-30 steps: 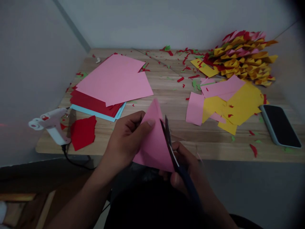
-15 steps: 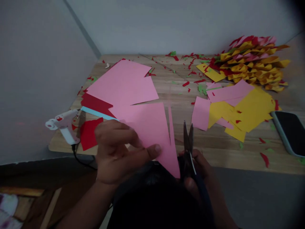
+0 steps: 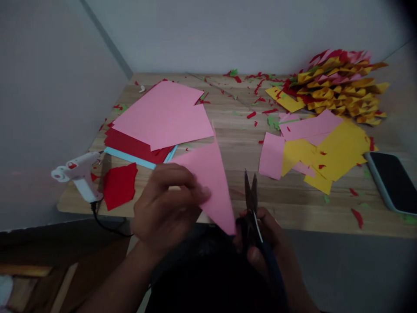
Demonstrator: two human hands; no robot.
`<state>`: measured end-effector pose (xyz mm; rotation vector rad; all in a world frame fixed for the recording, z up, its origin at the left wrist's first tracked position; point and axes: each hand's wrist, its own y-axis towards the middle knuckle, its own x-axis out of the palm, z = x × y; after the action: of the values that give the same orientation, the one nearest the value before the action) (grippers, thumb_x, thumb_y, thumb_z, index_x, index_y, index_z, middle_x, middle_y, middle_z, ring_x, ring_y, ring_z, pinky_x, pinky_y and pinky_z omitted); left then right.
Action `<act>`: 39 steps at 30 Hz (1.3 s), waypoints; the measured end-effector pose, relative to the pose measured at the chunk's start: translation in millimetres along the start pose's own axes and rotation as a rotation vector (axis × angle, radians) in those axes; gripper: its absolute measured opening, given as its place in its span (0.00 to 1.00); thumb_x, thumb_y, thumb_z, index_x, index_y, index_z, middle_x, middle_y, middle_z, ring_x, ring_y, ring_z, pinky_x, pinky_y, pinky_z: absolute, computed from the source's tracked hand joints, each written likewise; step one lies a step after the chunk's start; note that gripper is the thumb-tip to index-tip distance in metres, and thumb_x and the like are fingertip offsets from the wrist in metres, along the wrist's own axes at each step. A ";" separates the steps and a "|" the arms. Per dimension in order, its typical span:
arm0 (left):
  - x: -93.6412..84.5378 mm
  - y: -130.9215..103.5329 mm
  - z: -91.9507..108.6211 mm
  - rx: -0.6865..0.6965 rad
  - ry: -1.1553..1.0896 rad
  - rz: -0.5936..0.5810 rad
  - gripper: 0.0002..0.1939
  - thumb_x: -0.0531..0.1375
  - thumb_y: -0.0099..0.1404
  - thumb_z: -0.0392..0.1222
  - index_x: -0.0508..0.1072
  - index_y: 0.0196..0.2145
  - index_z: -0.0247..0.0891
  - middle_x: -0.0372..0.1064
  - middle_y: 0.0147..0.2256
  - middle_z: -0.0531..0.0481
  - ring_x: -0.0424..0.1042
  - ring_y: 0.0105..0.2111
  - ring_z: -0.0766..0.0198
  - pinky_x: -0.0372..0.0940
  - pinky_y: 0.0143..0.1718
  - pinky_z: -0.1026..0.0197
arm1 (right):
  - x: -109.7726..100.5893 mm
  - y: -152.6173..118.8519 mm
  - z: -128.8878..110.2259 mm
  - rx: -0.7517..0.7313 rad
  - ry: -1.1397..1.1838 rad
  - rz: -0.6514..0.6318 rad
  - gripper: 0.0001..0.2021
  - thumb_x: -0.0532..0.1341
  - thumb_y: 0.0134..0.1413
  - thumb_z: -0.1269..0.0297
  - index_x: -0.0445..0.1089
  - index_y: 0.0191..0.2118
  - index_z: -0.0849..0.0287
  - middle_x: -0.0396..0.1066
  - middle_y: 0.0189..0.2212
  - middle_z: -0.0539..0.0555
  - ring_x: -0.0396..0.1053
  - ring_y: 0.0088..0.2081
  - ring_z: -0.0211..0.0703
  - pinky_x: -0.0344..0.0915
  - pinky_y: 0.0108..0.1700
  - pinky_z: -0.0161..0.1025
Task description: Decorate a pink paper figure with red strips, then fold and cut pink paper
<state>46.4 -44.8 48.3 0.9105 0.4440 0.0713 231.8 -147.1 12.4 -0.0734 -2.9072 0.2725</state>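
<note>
My left hand [image 3: 169, 202] pinches a sheet of pink paper [image 3: 211, 171] between thumb and fingers, tilted above the table's front edge. A thin strip along the sheet's right side stands up to a narrow tip. To the right, my right hand [image 3: 260, 234] grips a pair of scissors [image 3: 251, 193] by the handles. The blades point away from me, slightly parted, with no paper between them. The sheet's lower right corner comes close to the scissors' handles; whether they touch I cannot tell.
Pink sheets [image 3: 163, 115] lie over red paper [image 3: 137, 144] at the left, beside a white glue gun [image 3: 81, 174] and a red piece [image 3: 120, 186]. Pink and yellow pieces [image 3: 342, 148], a phone [image 3: 392, 182] and a folded-paper bundle [image 3: 345, 89] occupy the right. Scraps [image 3: 251, 115] litter the table.
My left hand has tilted and turned the pink sheet, drawing it off the stack, so blue and red paper beneath now shows. The scissors stay slightly parted. The whole view has shifted a little.
</note>
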 end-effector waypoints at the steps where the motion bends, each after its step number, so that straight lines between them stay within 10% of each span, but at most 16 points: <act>1: 2.3 1.2 1.6 -0.167 -0.083 0.010 0.07 0.68 0.61 0.32 0.77 0.34 0.44 0.73 0.34 0.54 0.72 0.34 0.64 0.67 0.35 0.60 | -1.0 0.8 0.8 -0.023 -0.013 0.017 0.20 0.70 0.51 0.45 0.68 0.43 0.50 0.73 0.27 0.49 0.68 0.27 0.38 0.64 0.29 0.32; 5: 7.2 8.2 7.2 -0.833 -0.476 0.005 0.04 0.68 0.63 0.39 0.76 0.31 0.42 0.70 0.26 0.56 0.66 0.23 0.71 0.61 0.24 0.69 | -9.3 2.5 -0.1 -0.107 -0.152 0.061 0.22 0.69 0.53 0.46 0.68 0.49 0.48 0.73 0.33 0.50 0.69 0.32 0.39 0.65 0.32 0.32; 9: 6.4 9.9 7.0 -1.052 -0.744 -0.035 0.07 0.67 0.63 0.44 0.76 0.30 0.41 0.67 0.25 0.57 0.63 0.22 0.72 0.61 0.23 0.71 | -14.8 -4.3 2.0 -0.030 -0.180 -0.025 0.26 0.68 0.53 0.44 0.66 0.54 0.47 0.73 0.38 0.52 0.70 0.35 0.42 0.67 0.35 0.34; 16: 8.9 10.8 9.4 -1.109 -0.663 -0.130 0.11 0.66 0.63 0.47 0.73 0.28 0.39 0.65 0.24 0.56 0.62 0.21 0.72 0.59 0.22 0.71 | -2.7 -35.8 23.5 -0.010 0.018 0.115 0.27 0.68 0.48 0.38 0.66 0.48 0.47 0.74 0.32 0.51 0.71 0.32 0.44 0.68 0.34 0.38; 28: 13.8 15.4 33.8 -0.968 -0.546 -0.353 0.12 0.63 0.64 0.40 0.68 0.25 0.38 0.59 0.20 0.58 0.53 0.18 0.74 0.49 0.17 0.72 | 22.2 -14.1 -9.4 0.037 0.144 -0.089 0.25 0.68 0.46 0.36 0.64 0.37 0.51 0.71 0.28 0.50 0.65 0.28 0.41 0.64 0.29 0.35; 39: 12.6 10.8 14.6 -1.039 -0.606 -0.126 0.11 0.63 0.67 0.46 0.72 0.29 0.39 0.63 0.22 0.56 0.59 0.19 0.72 0.58 0.19 0.70 | 7.2 -30.0 10.7 0.157 0.227 -0.229 0.31 0.72 0.40 0.36 0.65 0.43 0.50 0.71 0.32 0.50 0.66 0.29 0.39 0.64 0.31 0.35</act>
<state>65.1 -46.0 60.1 -0.1421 -0.1303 -0.0881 221.5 -178.0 9.3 0.2374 -2.6278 0.4205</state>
